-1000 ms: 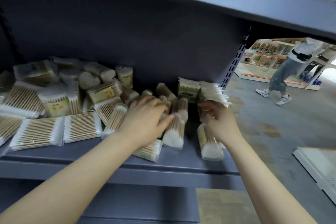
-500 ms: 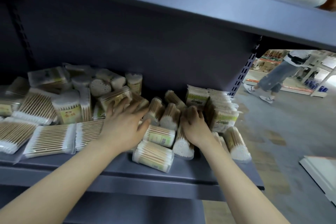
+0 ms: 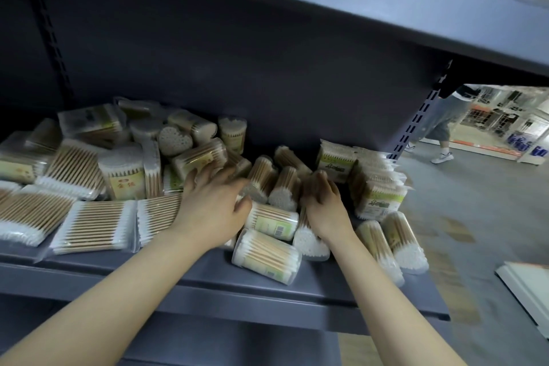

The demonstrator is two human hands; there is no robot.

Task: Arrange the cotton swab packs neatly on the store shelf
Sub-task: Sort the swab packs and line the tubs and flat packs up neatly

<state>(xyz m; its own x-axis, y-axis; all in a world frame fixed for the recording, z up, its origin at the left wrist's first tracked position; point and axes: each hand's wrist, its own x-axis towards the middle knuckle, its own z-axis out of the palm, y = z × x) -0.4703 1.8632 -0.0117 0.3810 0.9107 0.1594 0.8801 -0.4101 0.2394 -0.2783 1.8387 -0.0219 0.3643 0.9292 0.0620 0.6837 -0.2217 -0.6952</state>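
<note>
As both hands push deeper into the jumbled cotton swab tubs mid-shelf, left hand spreads flat over them while right hand curls around one, sorting barely begun

The upright clear round tub of cotton swabs carries a yellow label with gold characters "金鐘"; other labels are too blurred to read.

Beyond the shelving, a passer-by in long grey shorts and white sneakers walks across the grey concrete floor. A flat white panel lies on that floor at the lower right.
</note>
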